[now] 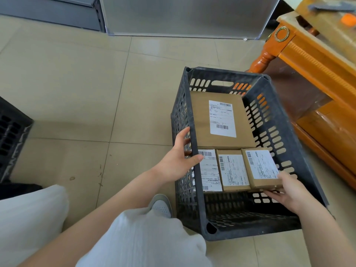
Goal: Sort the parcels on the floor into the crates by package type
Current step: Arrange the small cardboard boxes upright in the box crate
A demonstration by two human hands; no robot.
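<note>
A black slotted plastic crate [194, 120] stands on the tiled floor in front of me. Inside lies a large cardboard box [200, 120] with a white shipping label, and nearer to me a row of three small labelled boxes. My left hand [178, 160] grips the crate's left rim, thumb over the inner side. My right hand [289, 191] holds the rightmost small box [260, 166] at its near corner, inside the crate. The middle small box [232, 170] and the left one [209, 170] lie flat beside it.
A second black crate [11, 135] shows at the left edge. An orange wooden table [316, 60] stands close on the right of the crate. A grey metal panel [185, 16] leans at the back. My knees and a white shoe [160, 206] fill the near foreground.
</note>
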